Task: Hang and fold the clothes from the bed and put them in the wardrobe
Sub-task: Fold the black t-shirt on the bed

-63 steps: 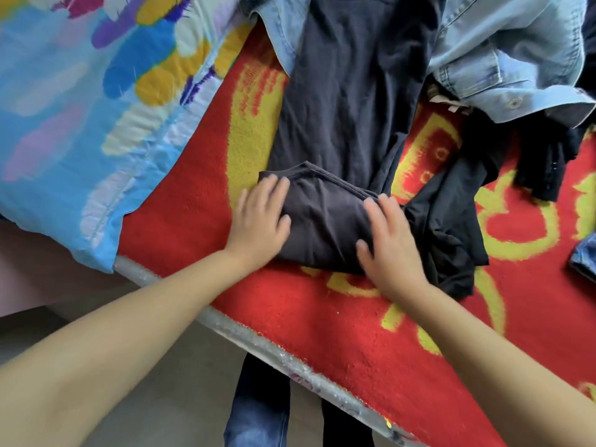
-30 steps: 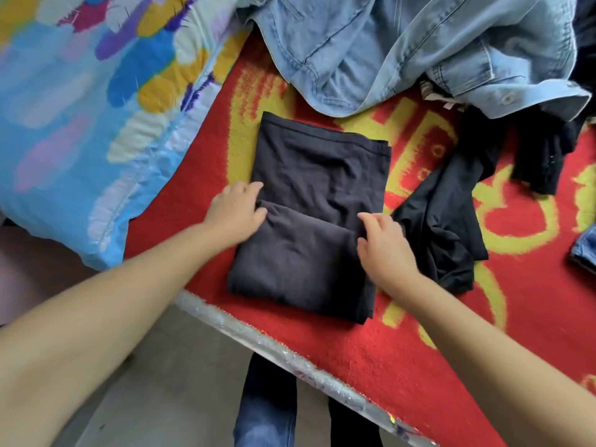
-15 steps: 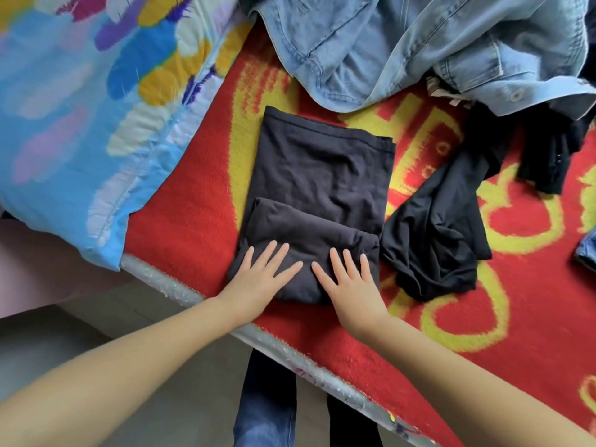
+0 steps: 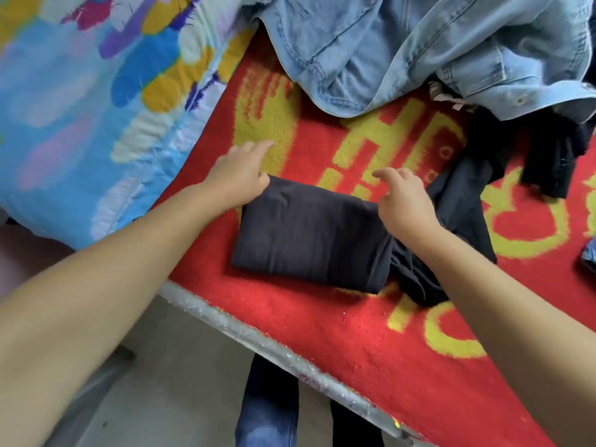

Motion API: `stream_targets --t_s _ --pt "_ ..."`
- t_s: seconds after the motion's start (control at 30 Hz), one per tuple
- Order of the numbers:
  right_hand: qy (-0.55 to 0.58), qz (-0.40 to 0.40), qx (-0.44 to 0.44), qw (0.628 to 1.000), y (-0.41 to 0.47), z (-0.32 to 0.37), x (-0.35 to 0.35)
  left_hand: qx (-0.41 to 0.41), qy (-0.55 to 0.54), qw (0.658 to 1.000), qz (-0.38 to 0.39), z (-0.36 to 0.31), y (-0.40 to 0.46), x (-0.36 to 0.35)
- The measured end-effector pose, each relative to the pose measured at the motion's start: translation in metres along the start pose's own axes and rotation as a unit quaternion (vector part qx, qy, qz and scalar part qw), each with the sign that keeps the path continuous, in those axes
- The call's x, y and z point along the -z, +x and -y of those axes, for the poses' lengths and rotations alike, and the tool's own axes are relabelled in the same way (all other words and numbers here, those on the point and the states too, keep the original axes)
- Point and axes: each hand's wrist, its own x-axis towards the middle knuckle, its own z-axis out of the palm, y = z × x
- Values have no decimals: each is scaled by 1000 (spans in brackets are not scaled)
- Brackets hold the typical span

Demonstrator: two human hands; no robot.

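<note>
A dark grey garment lies folded into a compact rectangle on the red and yellow blanket, close to the bed's near edge. My left hand rests at its far left corner, index finger stretched out, the other fingers loosely curled. My right hand sits at the far right corner with its fingers loosely curled; I see no cloth pinched in either hand. A light blue denim jacket lies crumpled at the back. A loose black garment lies right beside the folded one, partly under my right forearm.
A colourful quilt covers the bed's left side. More dark clothes lie at the right under the jacket's cuff, and a bit of denim shows at the right edge. The bed's pale edge runs diagonally; my legs stand below.
The dark garment was folded over once more, from a long strip into a short rectangle. Both hands moved from its near edge to its far corners.
</note>
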Motion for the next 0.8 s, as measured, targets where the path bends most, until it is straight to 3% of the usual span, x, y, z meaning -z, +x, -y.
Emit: stream_targets --t_s 0.07,0.1,0.13,0.2,0.3,0.5,0.7,0.8 --pt "9 -91 40 995 -12 8 -13 -70 12 985 -155 -8 -6 -17" --pt "12 -97 74 992 -24 11 -24 -115 27 978 -169 -13 -16 -32" --pt "-6 -83 105 991 -38 14 -38 -150 65 975 -149 -17 -29 -50" --pt "-100 9 131 986 -71 17 -69 -188 170 967 -35 -17 -62 -90" --pt "-203 101 110 968 -98 7 -111 -169 261 947 83 2 -85 -135" --pt "-242 77 60 965 -65 4 -126 -160 233 959 7 9 -70 -148" --pt "-205 189 48 959 -43 22 -70 -118 180 971 106 -10 -63 -98" --pt "-198 175 54 963 -36 44 -16 -93 148 979 103 -33 -62 -45"
